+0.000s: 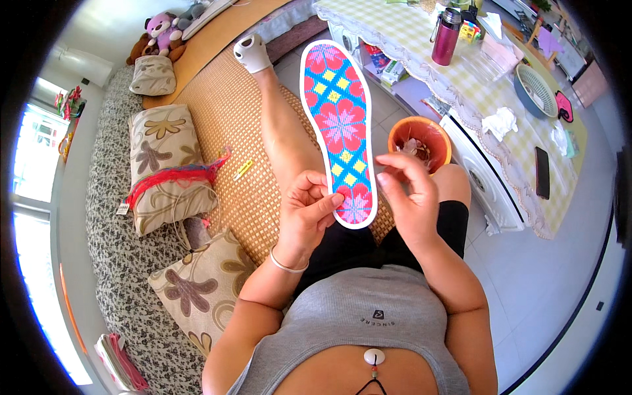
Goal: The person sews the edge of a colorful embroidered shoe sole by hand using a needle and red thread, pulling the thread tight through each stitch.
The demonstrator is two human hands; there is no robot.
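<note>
My left hand (307,214) grips an embroidered shoe insole (340,125) by its heel end, thumb on top. The insole is held upright in front of me, with red and pink flowers, blue bands, yellow diamonds and a white border. Just to the right of its heel half is my right hand (413,194), fingers bent and thumb apart from the index finger. Nothing shows between those fingers; a thin needle or thread there would be too small to make out.
Patterned cushions (164,138) lie on the left, one bearing a bundle of red yarn (174,179). A yellow cutter (243,170) rests on the woven mat (224,118). An orange bin (442,135) stands right, beside a cloth-covered table (421,39) with a maroon flask (447,38) and phone (542,172).
</note>
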